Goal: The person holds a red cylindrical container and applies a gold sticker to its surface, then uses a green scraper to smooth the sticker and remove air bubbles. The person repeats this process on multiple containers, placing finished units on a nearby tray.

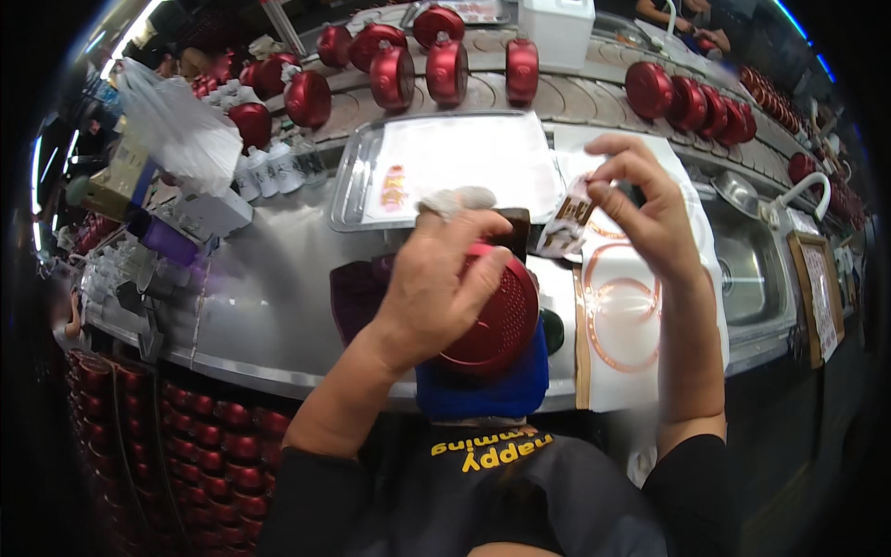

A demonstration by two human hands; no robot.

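Counter: a curved steel counter (278, 306) spans the view, with a sink basin (747, 265) set in it at the far right.
Conveyor shelf: behind the counter, a row of finished-looking red round lidded pots (445, 70) stands on edge, more of them (691, 97) beyond the sink.
Steel tray: a steel tray (348, 186) lined with white paper sits on the counter just behind the hands.
White sheets: printed white sheets (640, 353) with orange rings lie on the counter right of the red disc.
Blue cloth: a blue cloth (483, 390) hangs at the counter's near edge, under the disc.
Red disc: a red perforated round disc (501, 325) is the piece in hand, held tilted over the near edge of the counter, in front of the tray.
Left hand: the left hand (432, 288) is clamped over the disc's rim, a bandaged fingertip (455, 200) on top.
Right hand: the right hand (640, 200) pinches a small brown-and-white label (568, 223) between thumb and forefingers, just right of the disc and above it.
Progress: the label appears not yet on the disc; judging by the stocked shelf, many pieces look done, this one mid-way.
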